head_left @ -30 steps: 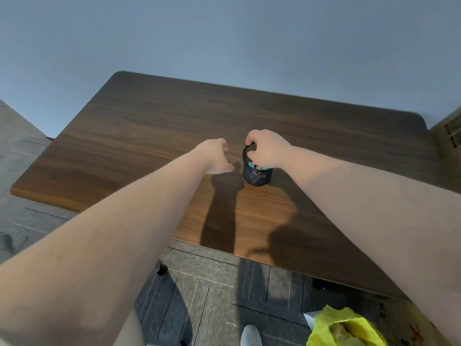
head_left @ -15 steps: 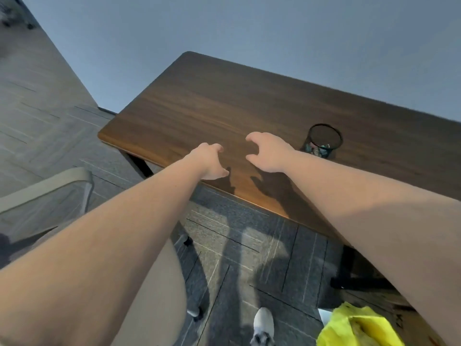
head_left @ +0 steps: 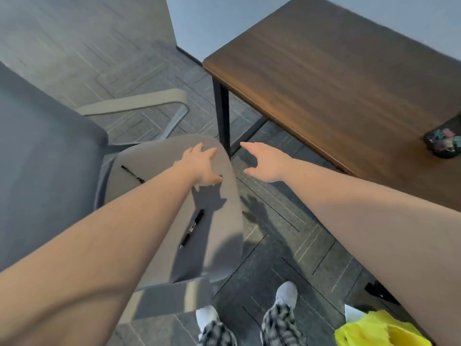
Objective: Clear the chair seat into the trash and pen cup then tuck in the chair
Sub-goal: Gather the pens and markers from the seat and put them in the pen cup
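Grey carpet tiles [head_left: 279, 221] with thin pale lines cover the floor, and a flat blue-grey wall [head_left: 212, 18] stands behind. On the right I see a smooth brown wooden desk [head_left: 336, 78] with a rounded corner and a thin black leg [head_left: 222, 116]. A dark round pen cup [head_left: 445, 141] made of mesh sits on the desk at the far right edge; it looks blurry, so I think there are coloured bits inside.

On the left is the chair [head_left: 50, 151], with a dark grey cloth back, a curved pale armrest [head_left: 139, 101] and a smooth tan seat [head_left: 219, 236]. Two black pens lie on the seat. One pen [head_left: 192, 228] lies near the front, in my arm's shadow. The other pen [head_left: 133, 174] lies near the back, partly hidden by my arm.

My left hand [head_left: 202, 166] is spread open over the seat and holds nothing. My right hand [head_left: 267, 162] hangs open over the floor, empty too, between the seat and the desk. A crinkly yellow bag [head_left: 379, 330] shows at the bottom right.
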